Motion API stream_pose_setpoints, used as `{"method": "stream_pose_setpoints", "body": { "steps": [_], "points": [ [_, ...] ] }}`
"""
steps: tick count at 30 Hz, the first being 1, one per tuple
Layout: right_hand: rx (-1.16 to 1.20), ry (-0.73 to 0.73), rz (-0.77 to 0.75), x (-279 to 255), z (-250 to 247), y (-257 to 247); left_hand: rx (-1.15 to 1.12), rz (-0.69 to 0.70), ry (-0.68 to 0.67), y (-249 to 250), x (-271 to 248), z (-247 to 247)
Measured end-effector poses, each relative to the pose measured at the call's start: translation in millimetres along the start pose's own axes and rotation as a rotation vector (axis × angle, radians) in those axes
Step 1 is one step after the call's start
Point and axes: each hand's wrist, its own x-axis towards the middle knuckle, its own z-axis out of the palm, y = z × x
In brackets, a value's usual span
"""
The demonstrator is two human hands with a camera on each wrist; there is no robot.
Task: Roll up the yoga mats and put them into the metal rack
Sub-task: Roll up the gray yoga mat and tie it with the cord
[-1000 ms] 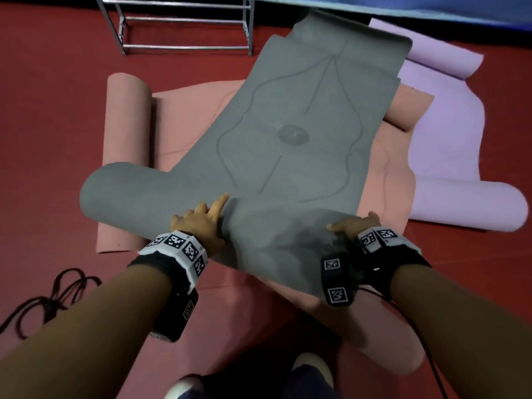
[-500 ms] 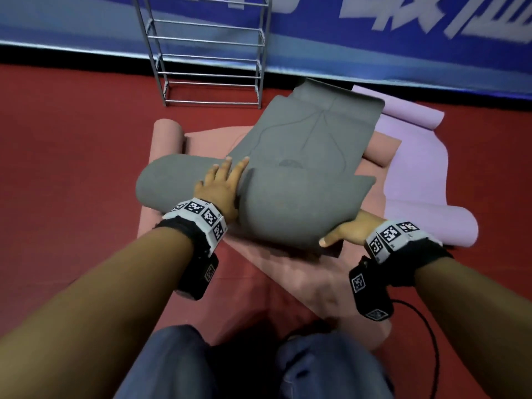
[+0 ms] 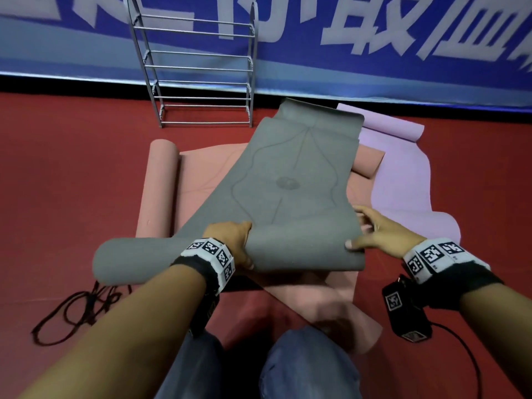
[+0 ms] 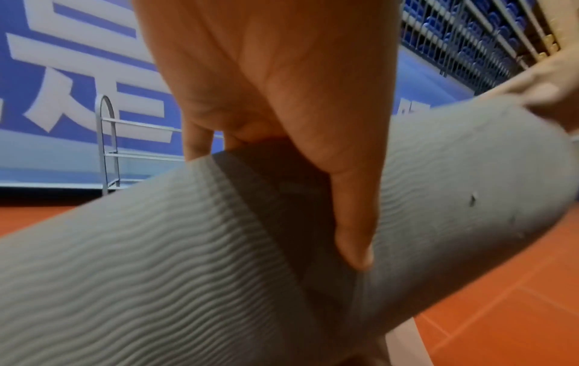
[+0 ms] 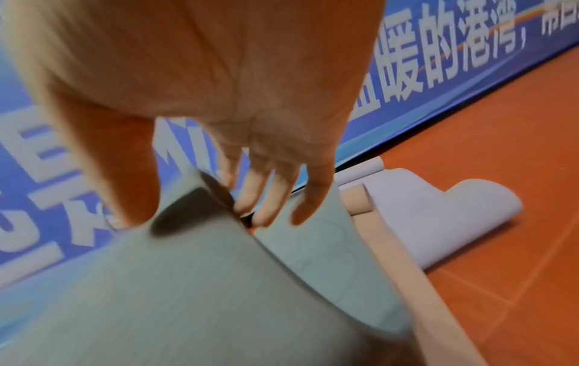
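Nearest, both hands grip the started roll of the grey mat (image 3: 288,180): left hand (image 3: 230,240) clamped mid-roll, right hand (image 3: 377,231) pinching its end. Most of it lies flat over the pink mat (image 3: 198,168) and purple mat (image 3: 403,174). The metal rack (image 3: 198,70) beyond holds nothing.

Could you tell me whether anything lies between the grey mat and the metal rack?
No obstacle shows. The grey mat, held by both hands, stretches toward the metal rack; only bare red floor and the pink mat lie between.
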Motion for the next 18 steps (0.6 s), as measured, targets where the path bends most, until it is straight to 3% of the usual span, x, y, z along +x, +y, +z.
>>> {"method": "stream_pose_setpoints", "body": {
  "steps": [3, 5, 7, 10, 18],
  "points": [
    [-0.277, 0.263, -0.124, 3.1, 1.4, -25.9, 0.111, 0.044, 0.041, 14.9, -18.8, -5.0],
    [-0.66, 0.188, -0.196, 0.0, 14.3, -46.4, 0.184, 0.114, 0.087, 31.1, -31.5, -13.1],
    [-0.87, 0.011, -0.161, -10.4, 37.1, -66.9, 0.223, 0.158, 0.113, 45.7, -44.1, -23.7],
    [-0.911, -0.16, -0.068, -25.8, 67.6, -73.8, 0.222, 0.178, 0.132, 58.6, -64.9, -36.4],
    [-0.6, -0.22, 0.174, -60.9, 91.5, -41.7, 0.191, 0.231, 0.028, 51.6, -107.0, -26.2]
  ]
}}
